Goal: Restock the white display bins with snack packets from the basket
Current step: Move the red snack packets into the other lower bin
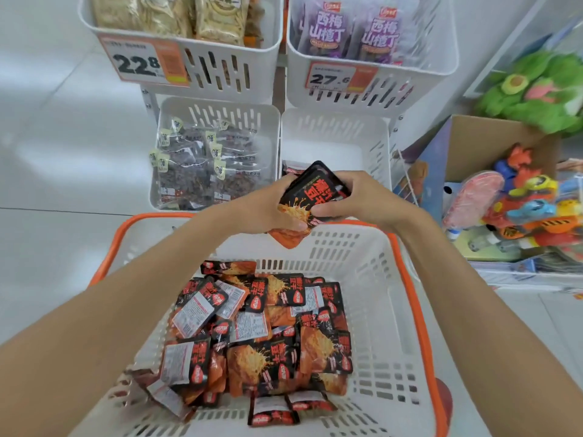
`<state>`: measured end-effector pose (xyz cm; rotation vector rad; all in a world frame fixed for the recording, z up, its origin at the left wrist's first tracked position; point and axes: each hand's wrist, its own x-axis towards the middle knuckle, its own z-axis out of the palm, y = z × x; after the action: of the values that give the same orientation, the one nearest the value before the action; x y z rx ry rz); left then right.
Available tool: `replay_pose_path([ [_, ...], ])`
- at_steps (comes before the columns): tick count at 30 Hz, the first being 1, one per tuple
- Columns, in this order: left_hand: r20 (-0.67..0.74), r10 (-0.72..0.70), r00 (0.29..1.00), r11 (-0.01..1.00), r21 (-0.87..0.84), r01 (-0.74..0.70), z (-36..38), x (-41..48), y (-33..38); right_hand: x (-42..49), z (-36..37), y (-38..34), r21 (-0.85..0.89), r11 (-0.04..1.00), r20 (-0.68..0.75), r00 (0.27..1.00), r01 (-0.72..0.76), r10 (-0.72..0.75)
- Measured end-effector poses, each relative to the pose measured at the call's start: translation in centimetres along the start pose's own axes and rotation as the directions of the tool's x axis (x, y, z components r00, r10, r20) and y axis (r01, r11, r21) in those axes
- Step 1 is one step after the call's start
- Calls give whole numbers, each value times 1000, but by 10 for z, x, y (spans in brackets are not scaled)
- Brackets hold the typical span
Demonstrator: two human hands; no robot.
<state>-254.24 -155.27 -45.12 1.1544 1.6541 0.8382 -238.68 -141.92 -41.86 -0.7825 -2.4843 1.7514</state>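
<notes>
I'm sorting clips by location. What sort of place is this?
Probably a small retail shop: white display bins carry price tags reading 22.8 and 27.6, an orange-rimmed shopping basket holds snack packets, and toys sit in a cardboard box alongside.

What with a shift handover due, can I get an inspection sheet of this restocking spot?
Surface: pale glossy floor.
Job's things: orange-rimmed basket holds many red-black packets; lower right bin nearly empty.
Clutter: cardboard box of toys, green plush at right.
Hands: left hand and right hand both grip a packet stack above that bin's front.
Cables: nothing seen.
Surroundings: three other bins stocked; price tags read 22.8 and 27.6.
</notes>
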Motion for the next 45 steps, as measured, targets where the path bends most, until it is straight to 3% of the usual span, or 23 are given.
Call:
replay_pose_path([
  [4, -188, 55, 981, 995, -70, -70, -1, 37, -2, 24, -31, 11, -117, 986, -262, 954, 117, -144],
  [8, -86, -6, 996, 996, 94, 14, -6, 55, -32, 69, -45, 60, -374, 922, -539, 786, 99, -303],
  [11, -38, -101, 994, 991, 85, 104, -10, 68, -53, 116, -42, 89, -550, 834, -565, 714, 48, -413],
  [13, -25, -137, 990, 991, 11, 137, -8, 76, -60, 149, -34, 99, -625, 779, -509, 724, 60, -465],
  [15, -65, -162, 985, 986, 21, 164, -5, 83, -67, 178, -24, 108, -648, 756, -419, 788, 89, -452],
  [19, -17, -150, 989, 986, -74, 148, -6, 89, -77, 209, -13, 126, -594, 798, -148, 961, 102, -233],
  [21, -30, -166, 986, 985, -55, 164, -9, 89, -80, 212, -20, 127, -499, 864, -104, 984, 75, -145],
  [26, -62, -176, 982, 984, 1, 176, -9, 88, -79, 220, -26, 128, -392, 917, -39, 994, 79, -102],
  [31, -88, -171, 981, 983, 44, 175, -7, 88, -78, 219, -27, 121, -221, 974, -106, 992, 48, -73],
  [35, -142, -140, 980, 984, 88, 154, -8, 86, -75, 193, -22, 115, -282, 959, -192, 981, -15, -41],
  [39, -180, -121, 976, 978, 147, 148, -8, 72, -61, 130, 3, 101, -304, 951, -372, 912, 54, -171],
  [41, -227, -81, 971, 985, 128, 112, -3, 56, -53, 88, 25, 90, -346, 930, -440, 854, 125, -278],
  [43, -316, 6, 949, 992, 119, 33, 4, 35, -53, 45, 53, 79, -294, 942, -489, 821, 162, -295],
  [45, -405, 98, 909, 989, 144, -42, 10, 9, -61, 9, 81, 78, -194, 971, -435, 876, 137, -210],
])
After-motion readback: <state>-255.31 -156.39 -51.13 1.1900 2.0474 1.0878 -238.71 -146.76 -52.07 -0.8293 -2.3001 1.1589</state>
